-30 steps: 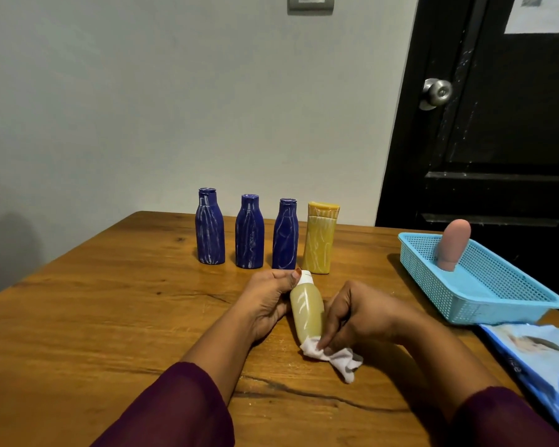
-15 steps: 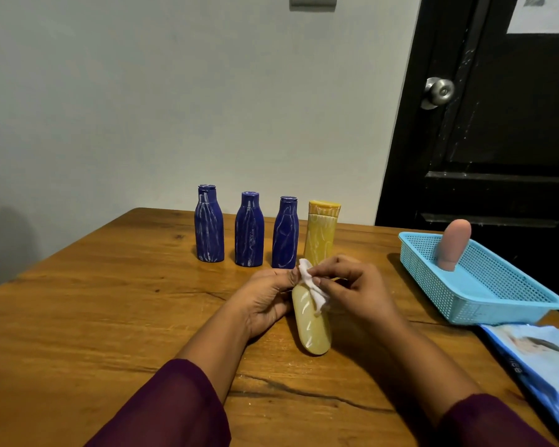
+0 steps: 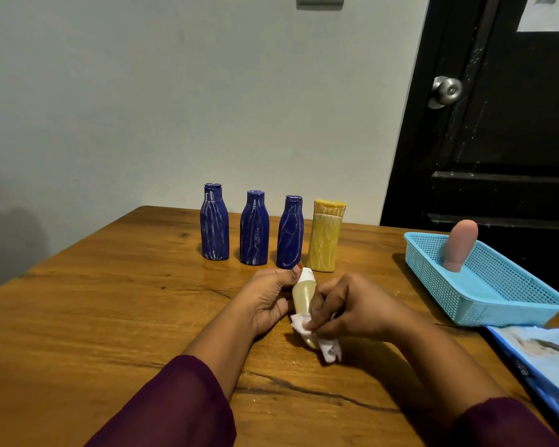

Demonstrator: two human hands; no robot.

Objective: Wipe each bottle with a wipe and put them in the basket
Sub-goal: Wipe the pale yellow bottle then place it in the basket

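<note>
Wooden table (image 3: 110, 317) meets grey wall. Left hand (image 3: 268, 301) grips pale bottle (image 3: 302, 293) near cap, well left of blue basket (image 3: 497, 304). Right hand (image 3: 346, 308) pinches white wipe (image 3: 329, 348) against bottle's lower end. Basket, at table's right edge, holds pink bottle (image 3: 460, 250). Strip of tabletop separates hands from basket.

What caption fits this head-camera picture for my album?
Left hand grips a pale yellow plastic bottle while right hand presses a white wipe against it, near a blue mesh basket.
</note>
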